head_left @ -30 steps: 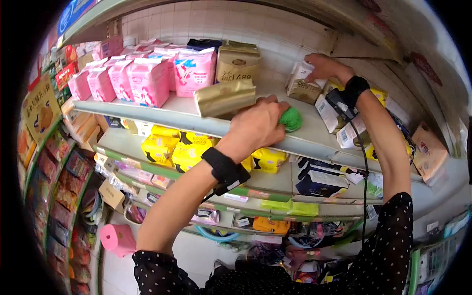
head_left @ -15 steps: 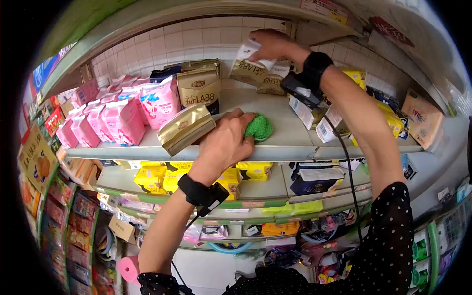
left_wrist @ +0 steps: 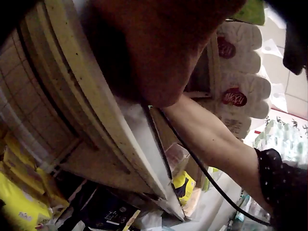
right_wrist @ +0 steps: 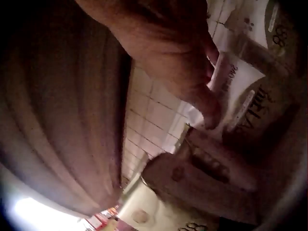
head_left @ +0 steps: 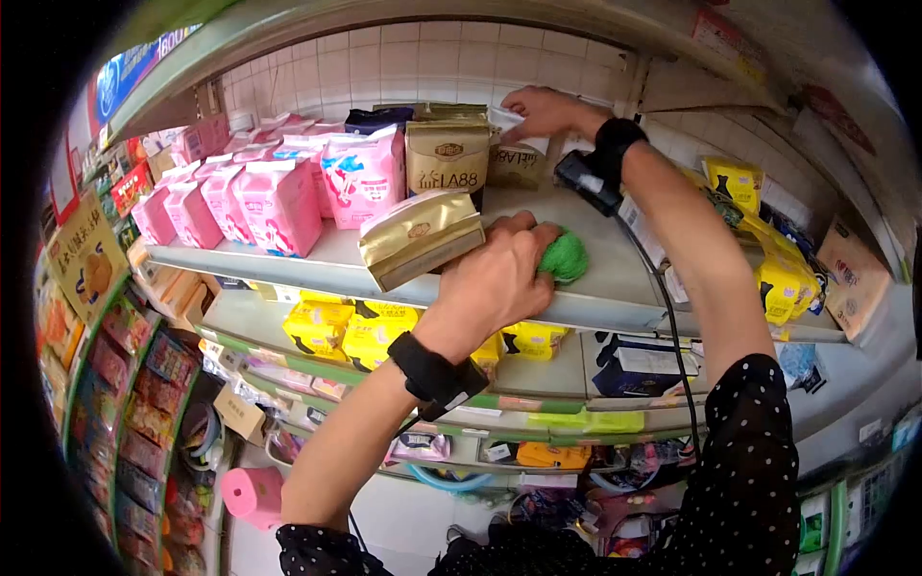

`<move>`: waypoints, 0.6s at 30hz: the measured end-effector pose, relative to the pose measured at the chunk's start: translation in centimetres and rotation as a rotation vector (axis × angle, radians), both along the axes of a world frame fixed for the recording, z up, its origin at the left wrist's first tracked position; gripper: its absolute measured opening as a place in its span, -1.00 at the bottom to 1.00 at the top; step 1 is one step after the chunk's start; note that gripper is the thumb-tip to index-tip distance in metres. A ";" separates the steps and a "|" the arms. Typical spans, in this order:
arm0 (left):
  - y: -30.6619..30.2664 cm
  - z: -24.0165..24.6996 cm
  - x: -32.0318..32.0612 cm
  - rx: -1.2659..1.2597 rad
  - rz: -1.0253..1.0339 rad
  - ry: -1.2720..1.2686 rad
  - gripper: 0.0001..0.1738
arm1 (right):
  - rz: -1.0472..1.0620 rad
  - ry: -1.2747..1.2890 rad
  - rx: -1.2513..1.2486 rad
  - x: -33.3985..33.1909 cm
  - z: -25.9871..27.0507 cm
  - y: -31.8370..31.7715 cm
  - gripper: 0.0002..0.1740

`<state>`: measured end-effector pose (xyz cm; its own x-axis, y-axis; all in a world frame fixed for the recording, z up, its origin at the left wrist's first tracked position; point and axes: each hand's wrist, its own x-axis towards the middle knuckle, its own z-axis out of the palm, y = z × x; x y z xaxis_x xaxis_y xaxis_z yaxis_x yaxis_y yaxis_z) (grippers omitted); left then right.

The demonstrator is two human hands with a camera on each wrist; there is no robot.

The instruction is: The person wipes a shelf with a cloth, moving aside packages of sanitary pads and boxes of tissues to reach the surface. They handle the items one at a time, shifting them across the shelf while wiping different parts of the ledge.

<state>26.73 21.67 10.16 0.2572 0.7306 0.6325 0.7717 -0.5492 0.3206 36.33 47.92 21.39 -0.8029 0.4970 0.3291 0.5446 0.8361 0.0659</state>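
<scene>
On the upper shelf, my left hand grips a crumpled green cloth near the front edge. Against that hand's outer side is a shiny gold packet, tilted and jutting past the edge; I cannot tell whether the fingers hold it. Farther back, my right hand pinches the white top of a gold-and-white packet. This packet stands beside a gold packet lettered LA88. In the right wrist view, the thumb and fingers of the right hand are at the white top of the packet.
Pink packets stand in rows on the left. Yellow packets and a beige pack occupy the right end. A tiled wall closes the back. A black cable hangs from the right wrist. Lower shelves carry yellow packets.
My right hand has carried the gold-and-white packet from the shelf's right side leftward to beside the standing gold packet. The left hand has stayed with the green cloth by the front edge.
</scene>
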 end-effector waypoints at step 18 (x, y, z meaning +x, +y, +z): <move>-0.1 1.0 0.0 -0.050 -0.022 0.050 -0.51 | -0.636 -0.391 0.016 7.0 2.0 -0.8 -0.27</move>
